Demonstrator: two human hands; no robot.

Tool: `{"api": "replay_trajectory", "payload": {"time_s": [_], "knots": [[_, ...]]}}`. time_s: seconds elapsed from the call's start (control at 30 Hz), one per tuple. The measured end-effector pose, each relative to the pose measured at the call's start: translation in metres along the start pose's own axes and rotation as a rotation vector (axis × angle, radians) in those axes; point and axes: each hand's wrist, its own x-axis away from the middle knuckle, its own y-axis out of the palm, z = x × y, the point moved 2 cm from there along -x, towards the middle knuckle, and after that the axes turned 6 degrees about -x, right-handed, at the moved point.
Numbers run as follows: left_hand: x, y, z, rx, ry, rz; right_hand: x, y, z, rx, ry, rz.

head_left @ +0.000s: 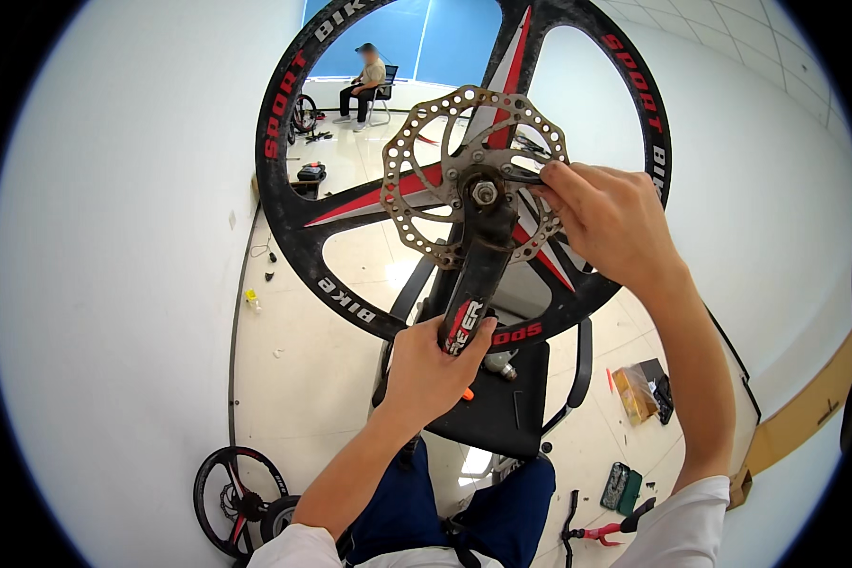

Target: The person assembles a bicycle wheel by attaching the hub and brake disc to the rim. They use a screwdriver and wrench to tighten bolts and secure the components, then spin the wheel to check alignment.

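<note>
Pale glossy floor tiles (298, 374) ran between white walls toward blue window blinds (454, 38) at 12 o'clock, where 1 person (369, 80) sat on a chair. Nearer, at 6 o'clock, a black chair seat (502, 407) carried a hex key (517, 410); a second wheel (199, 497) lay at 7 o'clock and a green case (622, 488) at about 5 o'clock, both on the floor.

Above the seat, a black wheel (360, 203) with 3 broad red-and-white spokes faced the wearer, its rim cut off by the view at 12 o'clock. Its perforated brake disc (397, 194) sat behind the axle nut (484, 193) and the dark fork leg (483, 275).

The left grip (426, 369) was wrapped round that leg, between 6 and 7 o'clock from the nut. The right grip (615, 222) was pinched narrow at the disc, near 3 o'clock; whether it held something thin could not be told.

The wheel looked stiff and fairly heavy, likely to spin or swing about its axle. The leg seemed the firmest hold, the smooth rim perhaps slippery, and the disc thin enough to bend if levered.
</note>
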Motion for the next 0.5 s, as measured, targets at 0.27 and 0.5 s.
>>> {"api": "replay_trajectory", "payload": {"time_s": [0.27,0.5], "knots": [[-0.003,-0.004,0.001,-0.017,0.040,-0.010,-0.003,-0.019,0.010,-0.008,0.008,-0.071],[-0.005,-0.008,-0.004,-0.005,0.055,-0.030,-0.013,-0.017,0.003,0.098,-0.037,-0.083]]}}
